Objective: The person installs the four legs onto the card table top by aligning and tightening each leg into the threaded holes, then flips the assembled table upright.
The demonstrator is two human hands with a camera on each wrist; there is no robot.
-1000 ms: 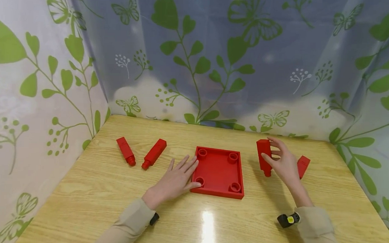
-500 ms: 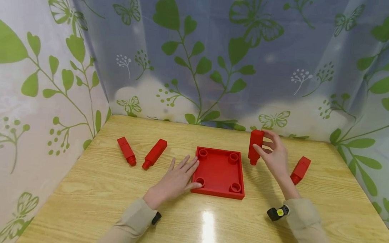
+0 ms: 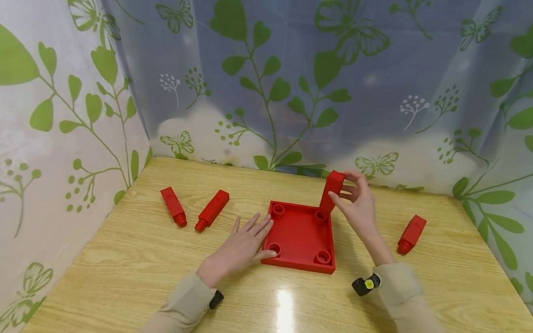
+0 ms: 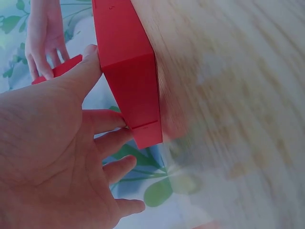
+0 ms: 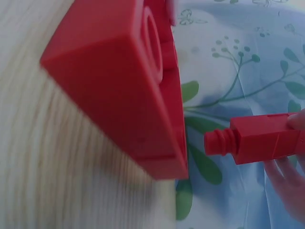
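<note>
A shallow red square tray with a round socket in each corner lies on the table. My left hand rests against its left side with fingers straight and spread, the thumb over the near left corner. In the left wrist view, the thumb and fingertips touch the tray's wall. My right hand pinches a red square peg by its upper part, tilted over the far right socket. The right wrist view shows the peg's ridged round end pointing at the tray, apart from it.
Two more red pegs, one farther left and one nearer the tray, lie on the left of the wooden table. Another peg lies at the right. A patterned curtain hangs behind the table.
My right hand has carried the peg leftward and up from the right side of the table to the tray's far right corner. The left hand and tray have stayed put.
</note>
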